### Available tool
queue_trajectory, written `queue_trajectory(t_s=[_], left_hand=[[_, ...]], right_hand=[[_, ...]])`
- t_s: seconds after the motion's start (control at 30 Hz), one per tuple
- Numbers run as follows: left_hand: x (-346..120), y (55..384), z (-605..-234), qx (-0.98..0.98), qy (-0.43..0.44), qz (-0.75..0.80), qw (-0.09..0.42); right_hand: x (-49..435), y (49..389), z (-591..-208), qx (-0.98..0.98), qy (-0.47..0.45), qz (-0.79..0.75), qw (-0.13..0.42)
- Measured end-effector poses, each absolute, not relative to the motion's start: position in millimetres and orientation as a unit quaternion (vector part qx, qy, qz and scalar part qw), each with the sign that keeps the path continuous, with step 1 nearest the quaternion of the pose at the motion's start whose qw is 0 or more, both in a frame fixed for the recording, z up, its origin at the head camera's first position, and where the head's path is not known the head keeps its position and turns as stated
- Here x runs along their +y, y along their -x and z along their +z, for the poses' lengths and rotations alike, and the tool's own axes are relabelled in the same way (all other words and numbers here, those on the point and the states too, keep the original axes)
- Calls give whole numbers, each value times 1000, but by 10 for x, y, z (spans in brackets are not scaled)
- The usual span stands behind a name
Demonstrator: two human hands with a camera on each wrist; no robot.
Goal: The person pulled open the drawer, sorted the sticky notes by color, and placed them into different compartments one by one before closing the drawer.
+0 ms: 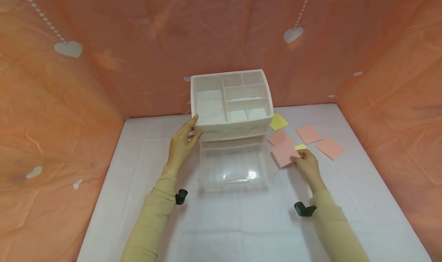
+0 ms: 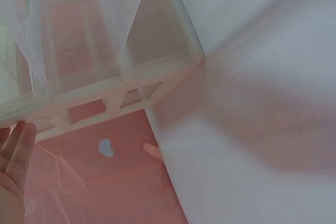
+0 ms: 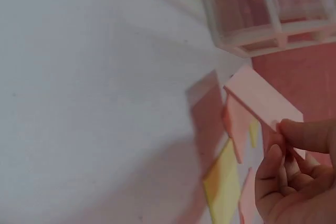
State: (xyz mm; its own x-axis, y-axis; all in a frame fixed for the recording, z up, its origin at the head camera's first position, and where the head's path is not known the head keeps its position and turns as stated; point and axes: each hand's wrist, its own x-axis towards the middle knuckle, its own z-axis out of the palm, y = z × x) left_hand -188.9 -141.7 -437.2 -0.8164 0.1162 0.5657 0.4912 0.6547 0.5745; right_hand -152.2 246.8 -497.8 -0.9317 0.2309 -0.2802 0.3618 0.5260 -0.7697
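A white desktop organizer [image 1: 210,121] stands near the back of the table, its top split into compartments. From its front a clear lower drawer [image 1: 235,166] is pulled out. My left hand [image 1: 183,145] touches the organizer's front left corner, fingers extended along its side in the left wrist view. In the right hand [image 1: 307,165], thumb and fingers pinch a pink sticky-note pad [image 1: 284,155] by its edge, just right of the drawer. The right wrist view shows this pink pad [image 3: 260,97] tilted above the other pads.
On the table right of the organizer lie several pads: a yellow one [image 1: 278,122], a pink one [image 1: 308,134], another pink one [image 1: 330,148] and a partly covered yellow one [image 1: 300,147]. An orange curtain [image 1: 165,55] encloses the back and sides of the white table [image 1: 221,223].
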Motion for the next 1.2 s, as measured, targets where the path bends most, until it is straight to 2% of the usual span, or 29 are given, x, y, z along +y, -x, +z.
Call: queue_trajectory(t_s=[0.5, 0.8, 1.03, 1.2], left_hand=[[-1411, 1892, -4349, -874, 177, -383, 241], [-1407, 1890, -4367, -873, 176, -382, 246], [-1407, 1879, -4371, -876, 165, -385, 240], [-1405, 1879, -4375, -877, 161, -385, 240]], right_hand=[[2526, 1431, -4618, 777, -166, -607, 15], [2443, 1338, -4424, 724, -109, -681, -12], [2297, 1260, -4243, 695, -69, -716, -9], [2170, 1237, -4170, 733, -43, -679, 7]])
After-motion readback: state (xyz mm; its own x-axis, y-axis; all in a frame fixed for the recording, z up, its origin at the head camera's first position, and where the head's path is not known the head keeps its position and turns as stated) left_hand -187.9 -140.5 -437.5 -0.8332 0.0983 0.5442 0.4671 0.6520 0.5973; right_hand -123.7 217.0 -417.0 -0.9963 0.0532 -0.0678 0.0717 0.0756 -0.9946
